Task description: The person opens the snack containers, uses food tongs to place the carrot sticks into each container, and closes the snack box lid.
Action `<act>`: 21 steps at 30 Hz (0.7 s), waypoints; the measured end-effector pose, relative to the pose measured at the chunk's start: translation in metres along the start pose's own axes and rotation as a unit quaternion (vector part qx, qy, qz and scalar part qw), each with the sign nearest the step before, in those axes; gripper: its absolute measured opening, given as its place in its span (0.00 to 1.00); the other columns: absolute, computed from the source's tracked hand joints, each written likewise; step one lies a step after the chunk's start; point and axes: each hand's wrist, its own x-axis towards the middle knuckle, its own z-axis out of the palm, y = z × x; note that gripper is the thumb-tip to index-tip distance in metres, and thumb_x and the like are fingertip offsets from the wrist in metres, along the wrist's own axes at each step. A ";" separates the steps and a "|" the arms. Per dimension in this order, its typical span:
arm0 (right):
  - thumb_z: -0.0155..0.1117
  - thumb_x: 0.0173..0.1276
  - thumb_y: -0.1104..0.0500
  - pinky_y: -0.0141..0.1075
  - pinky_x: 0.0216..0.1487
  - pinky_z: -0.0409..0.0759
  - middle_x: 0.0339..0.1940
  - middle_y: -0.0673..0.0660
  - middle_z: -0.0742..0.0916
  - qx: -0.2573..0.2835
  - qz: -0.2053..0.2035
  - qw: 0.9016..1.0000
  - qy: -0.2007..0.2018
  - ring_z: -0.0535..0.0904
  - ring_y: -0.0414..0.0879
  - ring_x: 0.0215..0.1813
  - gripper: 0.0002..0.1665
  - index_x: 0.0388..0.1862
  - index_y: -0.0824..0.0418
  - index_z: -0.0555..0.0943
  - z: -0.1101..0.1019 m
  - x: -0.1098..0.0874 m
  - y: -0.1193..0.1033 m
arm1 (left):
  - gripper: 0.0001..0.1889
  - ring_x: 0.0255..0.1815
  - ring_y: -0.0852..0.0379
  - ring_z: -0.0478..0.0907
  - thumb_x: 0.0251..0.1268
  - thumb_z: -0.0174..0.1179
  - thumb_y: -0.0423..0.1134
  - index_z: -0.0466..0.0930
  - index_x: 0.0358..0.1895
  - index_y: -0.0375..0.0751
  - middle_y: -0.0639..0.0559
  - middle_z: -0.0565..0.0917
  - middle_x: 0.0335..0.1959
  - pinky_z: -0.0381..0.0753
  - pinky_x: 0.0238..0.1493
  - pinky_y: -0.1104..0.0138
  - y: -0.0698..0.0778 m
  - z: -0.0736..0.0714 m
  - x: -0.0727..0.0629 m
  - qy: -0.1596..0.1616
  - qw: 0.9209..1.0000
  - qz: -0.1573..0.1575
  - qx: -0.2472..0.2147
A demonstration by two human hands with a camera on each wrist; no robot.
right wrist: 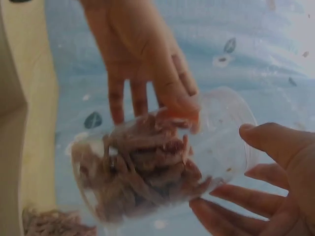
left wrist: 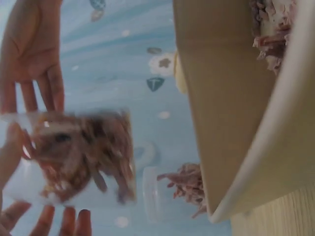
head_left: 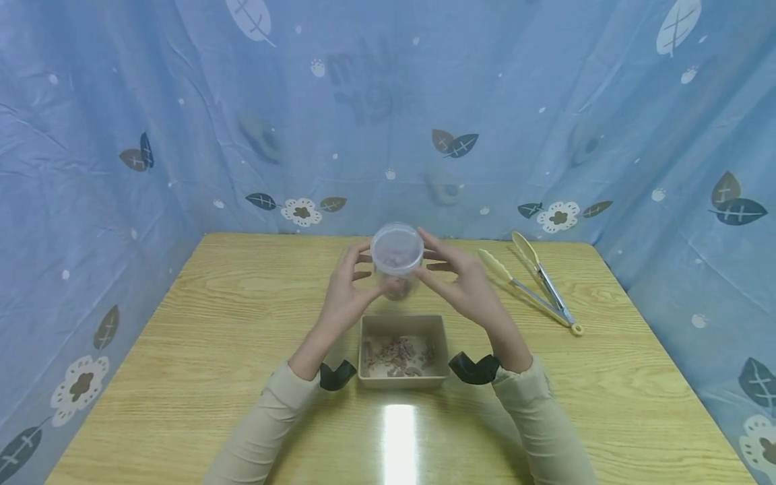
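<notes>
Both hands hold a clear plastic jar upright above and behind a beige box. Reddish-brown shredded strips fill its lower part; whether a lid covers its top I cannot tell. My left hand grips one side, thumb on the near wall. From the other side, my right hand grips it near the rim, thumb and fingers spread around it. Inside the beige box lie scattered pieces like those in the jar. In the left wrist view, a second clear container with similar strips stands behind the box.
Yellow-tipped metal tongs lie spread apart on the wooden table to the right. A blue patterned curtain hangs along the back and both sides. Light glares off the table's front.
</notes>
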 end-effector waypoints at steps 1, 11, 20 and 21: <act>0.63 0.62 0.65 0.38 0.51 0.81 0.62 0.61 0.76 0.002 0.006 1.000 -0.005 0.78 0.53 0.56 0.36 0.69 0.61 0.63 0.001 0.001 0.003 | 0.35 0.54 0.44 0.71 0.48 0.69 0.32 0.65 0.62 0.37 0.42 0.70 0.57 0.77 0.54 0.51 0.000 0.000 0.000 0.001 1.000 -0.003 0.004; 0.54 0.66 0.70 0.47 0.54 0.78 0.62 0.70 0.72 0.036 0.058 0.995 -0.071 0.76 0.61 0.56 0.30 0.67 0.72 0.61 -0.002 0.007 -0.004 | 0.37 0.63 0.38 0.64 0.62 0.58 0.31 0.49 0.72 0.39 0.33 0.61 0.64 0.73 0.57 0.49 -0.009 0.001 0.001 -0.073 0.997 -0.025 0.010; 0.58 0.66 0.66 0.43 0.56 0.78 0.63 0.67 0.73 0.090 0.094 0.987 -0.091 0.76 0.63 0.56 0.29 0.65 0.67 0.65 0.002 0.005 0.043 | 0.32 0.62 0.42 0.69 0.65 0.56 0.42 0.55 0.71 0.47 0.43 0.64 0.67 0.75 0.55 0.49 -0.045 0.005 0.005 -0.101 0.993 -0.051 0.035; 0.58 0.66 0.65 0.43 0.56 0.78 0.63 0.66 0.73 0.095 0.100 0.986 -0.094 0.75 0.63 0.56 0.29 0.65 0.66 0.65 0.002 0.004 0.046 | 0.33 0.61 0.42 0.69 0.64 0.56 0.44 0.56 0.71 0.49 0.45 0.65 0.68 0.75 0.55 0.49 -0.053 0.006 0.006 -0.101 0.993 -0.051 0.033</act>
